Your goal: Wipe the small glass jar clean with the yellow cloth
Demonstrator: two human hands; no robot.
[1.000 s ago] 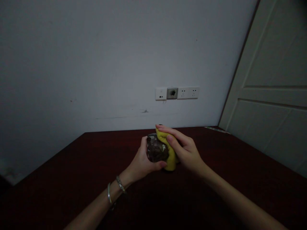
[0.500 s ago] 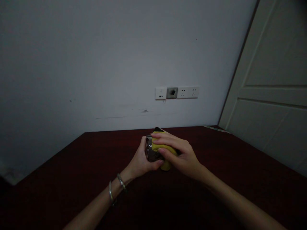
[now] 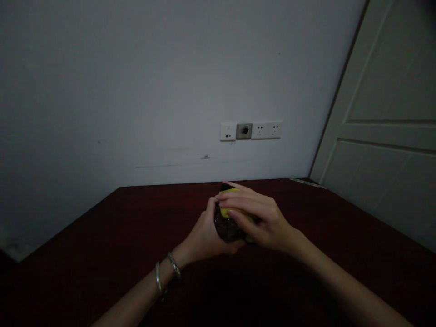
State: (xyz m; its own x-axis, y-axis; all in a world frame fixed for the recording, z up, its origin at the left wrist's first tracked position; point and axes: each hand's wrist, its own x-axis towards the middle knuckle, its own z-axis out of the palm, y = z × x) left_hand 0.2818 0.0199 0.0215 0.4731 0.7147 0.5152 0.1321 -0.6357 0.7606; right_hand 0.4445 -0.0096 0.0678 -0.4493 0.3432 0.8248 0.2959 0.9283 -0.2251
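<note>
My left hand (image 3: 207, 236) is wrapped around a dark, shiny, glass-like object (image 3: 225, 227), its thumb underneath on the near side. Over the object's right and upper side lies a yellow cloth (image 3: 229, 210), pressed there by the curled fingers of my right hand (image 3: 262, 220). A small black part shows above the cloth, by the right fingertips. Most of the object is hidden by the hands and the cloth, and the dim light keeps its exact kind from showing. Both hands are held above the dark red table.
The dark red table (image 3: 153, 213) reaches back to a pale wall (image 3: 153, 91). A row of wall sockets (image 3: 260, 131) sits above its far edge. A panelled door (image 3: 384, 104) stands at the right, with a thin patterned strip (image 3: 306, 182) near the table's back right edge.
The glass-like object has turned and shifted slightly right and toward me, with my left hand following. My right hand has slid a little over it with the cloth, and less yellow shows.
</note>
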